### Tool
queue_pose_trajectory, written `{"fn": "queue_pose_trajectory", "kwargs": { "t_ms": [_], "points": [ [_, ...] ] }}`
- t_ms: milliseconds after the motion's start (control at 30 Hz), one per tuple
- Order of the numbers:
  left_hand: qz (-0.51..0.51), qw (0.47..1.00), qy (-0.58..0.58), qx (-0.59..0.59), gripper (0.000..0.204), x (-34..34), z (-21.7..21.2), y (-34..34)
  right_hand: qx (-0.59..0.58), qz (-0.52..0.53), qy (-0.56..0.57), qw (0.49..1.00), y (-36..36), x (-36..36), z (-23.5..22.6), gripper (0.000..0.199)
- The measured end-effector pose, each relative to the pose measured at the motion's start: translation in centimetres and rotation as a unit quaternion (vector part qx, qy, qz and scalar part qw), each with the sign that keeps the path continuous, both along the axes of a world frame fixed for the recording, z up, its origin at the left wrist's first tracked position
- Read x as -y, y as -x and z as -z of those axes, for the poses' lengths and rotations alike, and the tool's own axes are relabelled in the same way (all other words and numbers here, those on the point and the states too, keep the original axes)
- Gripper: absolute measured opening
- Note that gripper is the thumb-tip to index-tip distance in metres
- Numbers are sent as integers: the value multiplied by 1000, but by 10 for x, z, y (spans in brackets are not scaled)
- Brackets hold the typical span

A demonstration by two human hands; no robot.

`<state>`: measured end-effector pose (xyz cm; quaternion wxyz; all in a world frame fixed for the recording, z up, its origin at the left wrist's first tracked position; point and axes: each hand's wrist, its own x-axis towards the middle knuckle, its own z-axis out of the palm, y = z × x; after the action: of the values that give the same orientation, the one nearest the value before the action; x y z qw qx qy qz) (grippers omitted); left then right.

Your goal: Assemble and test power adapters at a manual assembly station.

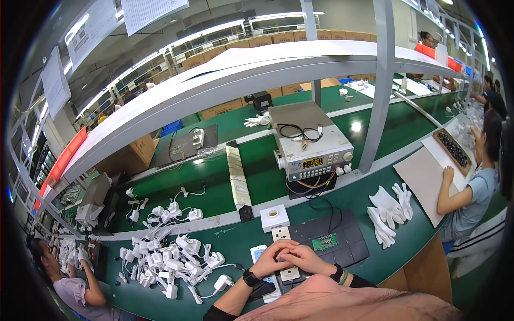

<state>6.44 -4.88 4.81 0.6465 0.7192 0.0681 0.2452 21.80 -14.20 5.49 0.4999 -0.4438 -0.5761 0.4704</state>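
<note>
My left hand (272, 258) and my right hand (309, 260) rest together with curled fingertips meeting, and I see nothing held between them. Under them a white power strip (289, 273) partly shows, with a socket block (280, 234) just beyond. Close to my right hand, a green circuit board (325, 242) lies on a dark mat (350, 235). A white box with a round opening (274, 218) stands ahead of my hands. Left of my left hand spreads a tangled heap of white power adapters (172, 264) with their cables.
A bench power meter (313, 147) with a lit display stands ahead, wired toward the mat. White gloves (390, 209) lie to the right. A grey upright post (379, 96) holds a shelf (241, 72) overhead. Co-workers sit left (72, 283) and right (476, 187), the latter near a tray of dark parts (453, 150).
</note>
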Motion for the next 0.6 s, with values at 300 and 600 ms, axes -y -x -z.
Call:
{"fn": "queue_pose_trajectory", "kwargs": {
  "t_ms": [300,600],
  "points": [
    [-1,1000,8,11,45,1,-2,-1,-7,5,-8,1000,1,1,-1,20],
    [0,1000,20,6,45,1,-2,0,0,3,-18,1000,1,1,-5,21]
  ]
}}
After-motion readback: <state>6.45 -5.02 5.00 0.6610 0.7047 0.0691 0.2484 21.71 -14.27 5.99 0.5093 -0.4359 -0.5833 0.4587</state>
